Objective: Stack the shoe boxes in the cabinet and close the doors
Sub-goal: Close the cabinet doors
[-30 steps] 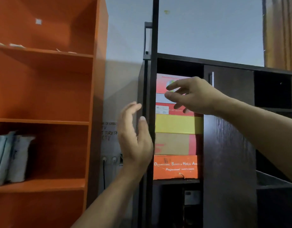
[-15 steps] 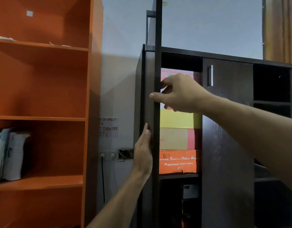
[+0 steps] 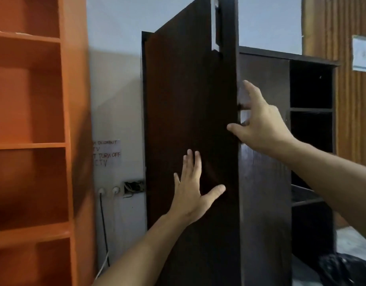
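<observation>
The dark cabinet's left door (image 3: 190, 120) stands partly swung in and hides the shoe boxes behind it. A metal handle (image 3: 215, 23) sits near its top edge. My left hand (image 3: 193, 190) lies flat on the door's outer face with fingers spread. My right hand (image 3: 258, 122) is at the door's free edge, thumb on the front and fingers reaching past the edge. The right door (image 3: 264, 162) is closed.
An orange shelf unit (image 3: 33, 141) stands to the left. Between it and the cabinet, the wall carries a paper note (image 3: 107, 152), sockets and a cable (image 3: 101, 213). Open dark compartments (image 3: 311, 85) lie at the cabinet's right. A black bag (image 3: 343, 269) sits on the floor.
The left door has swung from edge-on toward the cabinet and now covers the shoe boxes. My left hand moved from the door's edge to its face. The view shifted right.
</observation>
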A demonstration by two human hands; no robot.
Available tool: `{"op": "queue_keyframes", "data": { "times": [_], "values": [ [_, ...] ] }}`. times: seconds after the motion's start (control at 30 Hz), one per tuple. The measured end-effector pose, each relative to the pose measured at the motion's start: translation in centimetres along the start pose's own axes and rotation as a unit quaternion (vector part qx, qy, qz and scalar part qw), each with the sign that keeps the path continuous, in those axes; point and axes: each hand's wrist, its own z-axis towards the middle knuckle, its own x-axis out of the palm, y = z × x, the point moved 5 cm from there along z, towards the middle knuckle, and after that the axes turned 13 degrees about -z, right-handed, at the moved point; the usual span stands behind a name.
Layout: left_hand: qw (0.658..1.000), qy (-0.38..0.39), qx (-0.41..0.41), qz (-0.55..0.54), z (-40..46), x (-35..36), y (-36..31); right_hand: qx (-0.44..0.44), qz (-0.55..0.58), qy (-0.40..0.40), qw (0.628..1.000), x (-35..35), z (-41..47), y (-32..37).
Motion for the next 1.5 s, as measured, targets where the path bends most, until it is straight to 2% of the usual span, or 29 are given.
{"op": "queue_keyframes", "data": {
  "times": [0.17,0.33,0.4,0.47,0.53,0.63,1.2,1.37,1.5],
  "values": [
    [0.99,0.043,-0.004,0.133,2.3,2.7,1.9,-0.006,-0.058,0.086,0.995,4.2,-2.5,-5.5],
    [0.975,0.05,-0.017,0.217,4.3,4.9,3.6,0.02,-0.204,0.058,0.977,8.0,-4.3,-9.5],
    [0.966,0.053,-0.027,0.25,5.1,5.6,4.3,0.038,-0.177,0.104,0.978,10.0,-4.6,-10.9],
    [0.96,0.056,-0.035,0.27,5.8,6.1,5.1,0.054,-0.085,0.149,0.984,12.0,-4.8,-11.8],
    [0.955,0.058,-0.035,0.289,6.3,6.4,5.8,0.071,-0.034,0.153,0.985,13.4,-4.4,-12.7],
    [0.944,0.07,-0.033,0.322,6.9,6.6,6.7,0.1,-0.018,0.152,0.983,14.7,-3.3,-13.5],
    [0.897,0.079,-0.042,0.432,9.1,6.3,11.2,0.155,-0.032,0.191,0.969,21.9,0.7,-15.3],
    [0.887,0.078,-0.049,0.452,9.0,5.9,12.7,0.124,-0.141,0.155,0.97,22.9,0.6,-14.9],
    [0.874,0.077,-0.062,0.476,8.7,5.4,14.4,0.08,-0.17,0.229,0.955,26.0,0.0,-15.0]
  ]
}}
